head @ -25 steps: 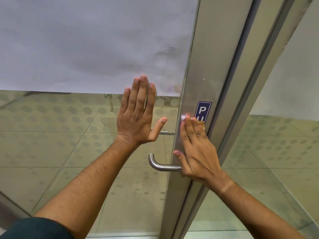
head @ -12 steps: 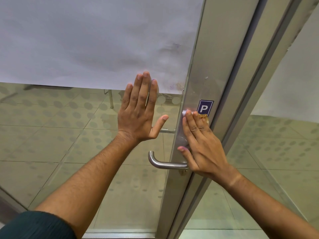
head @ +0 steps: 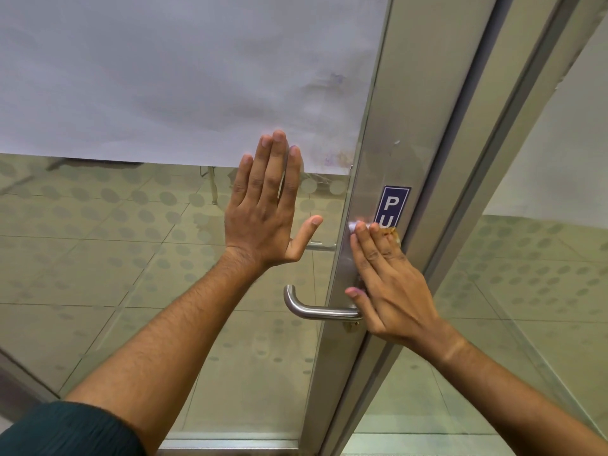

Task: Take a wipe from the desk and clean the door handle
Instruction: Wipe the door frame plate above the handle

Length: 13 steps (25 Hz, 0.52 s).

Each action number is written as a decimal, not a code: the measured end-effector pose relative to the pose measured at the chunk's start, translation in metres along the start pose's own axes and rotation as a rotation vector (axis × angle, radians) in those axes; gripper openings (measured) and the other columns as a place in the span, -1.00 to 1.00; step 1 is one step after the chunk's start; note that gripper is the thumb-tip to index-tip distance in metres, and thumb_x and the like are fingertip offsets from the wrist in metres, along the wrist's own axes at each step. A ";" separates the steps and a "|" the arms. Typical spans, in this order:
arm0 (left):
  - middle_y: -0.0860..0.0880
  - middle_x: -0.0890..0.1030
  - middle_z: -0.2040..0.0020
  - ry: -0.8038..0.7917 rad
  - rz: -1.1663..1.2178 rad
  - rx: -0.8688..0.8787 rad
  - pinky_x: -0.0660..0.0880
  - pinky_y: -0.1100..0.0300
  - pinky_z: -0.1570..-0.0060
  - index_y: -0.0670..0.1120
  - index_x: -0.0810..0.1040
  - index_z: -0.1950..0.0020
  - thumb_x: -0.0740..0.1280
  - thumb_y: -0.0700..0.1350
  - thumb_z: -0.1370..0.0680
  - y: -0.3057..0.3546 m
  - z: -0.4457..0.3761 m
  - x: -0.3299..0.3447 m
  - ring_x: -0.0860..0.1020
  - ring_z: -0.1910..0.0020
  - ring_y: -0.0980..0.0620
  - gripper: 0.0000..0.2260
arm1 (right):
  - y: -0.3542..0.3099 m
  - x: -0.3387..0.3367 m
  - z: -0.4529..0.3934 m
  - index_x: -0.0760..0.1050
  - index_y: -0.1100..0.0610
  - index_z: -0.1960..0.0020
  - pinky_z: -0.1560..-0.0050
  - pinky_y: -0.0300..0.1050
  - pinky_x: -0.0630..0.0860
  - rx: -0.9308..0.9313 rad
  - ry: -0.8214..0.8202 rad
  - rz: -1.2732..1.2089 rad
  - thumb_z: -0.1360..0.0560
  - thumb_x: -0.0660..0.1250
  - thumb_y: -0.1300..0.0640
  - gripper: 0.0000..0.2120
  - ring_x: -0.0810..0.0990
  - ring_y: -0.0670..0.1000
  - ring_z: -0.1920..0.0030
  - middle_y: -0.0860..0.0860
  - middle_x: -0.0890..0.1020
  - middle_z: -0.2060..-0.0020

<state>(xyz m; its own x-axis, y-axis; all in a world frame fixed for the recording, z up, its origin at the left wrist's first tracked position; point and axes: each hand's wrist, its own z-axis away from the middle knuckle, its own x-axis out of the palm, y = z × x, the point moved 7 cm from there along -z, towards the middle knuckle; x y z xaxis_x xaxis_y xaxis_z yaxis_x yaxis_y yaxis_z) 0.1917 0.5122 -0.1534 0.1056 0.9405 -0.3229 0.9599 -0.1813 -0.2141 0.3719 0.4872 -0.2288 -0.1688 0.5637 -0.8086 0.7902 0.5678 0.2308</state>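
Both of my hands are on the door. My left hand (head: 263, 212) lies flat on the glass panel (head: 131, 258), fingers straight and together, thumb spread out to the right, bracing just as it did a second ago. My right hand (head: 391, 284) presses the wipe (head: 352, 226) against the metal door stile (head: 368, 199), fingers straight over it; only a small white corner shows past my fingertips, just left of the blue sign (head: 393, 205).

What has changed is small. Over the last second my right hand slid down the stile and then back up a little: half a second ago only the P of the sign showed, now P and the top of U are clear again. So I judge I am rubbing up and down on the plate above the door handle (head: 316, 311), not on the lever itself.

My thumb sits just above the lever's root, near it; I cannot tell whether it touches. The lever's bar, reaching left, looks unwiped from here, so the main part of the job seems yet to do.
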 end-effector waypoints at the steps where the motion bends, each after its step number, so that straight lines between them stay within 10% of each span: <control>1: -0.30 0.05 -0.57 -0.003 -0.001 -0.002 -0.18 -0.05 -0.59 -0.27 0.03 -0.60 0.14 0.27 -0.57 0.000 0.000 0.000 -0.24 -0.62 -0.09 -0.19 | -0.003 0.004 0.006 -0.02 0.28 -0.57 -0.58 0.05 -0.10 -0.034 -0.035 0.017 -0.62 -0.08 -0.18 -0.30 -0.05 0.15 -0.59 0.18 -0.02 -0.58; 13: -0.30 0.04 -0.56 -0.002 -0.003 0.001 -0.18 -0.05 -0.59 -0.27 0.04 -0.60 0.13 0.27 -0.57 0.000 -0.001 -0.002 -0.24 -0.62 -0.09 -0.19 | -0.014 0.015 0.012 0.00 0.26 -0.57 -0.55 0.12 0.03 -0.026 -0.022 -0.008 -0.64 -0.10 -0.17 -0.33 -0.03 0.14 -0.58 0.17 -0.01 -0.58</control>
<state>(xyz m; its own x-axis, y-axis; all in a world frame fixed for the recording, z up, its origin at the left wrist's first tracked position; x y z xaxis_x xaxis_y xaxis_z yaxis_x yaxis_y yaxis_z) 0.1913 0.5108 -0.1522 0.1027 0.9404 -0.3241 0.9598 -0.1792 -0.2159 0.3655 0.4809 -0.2510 -0.1618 0.5455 -0.8224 0.7733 0.5878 0.2377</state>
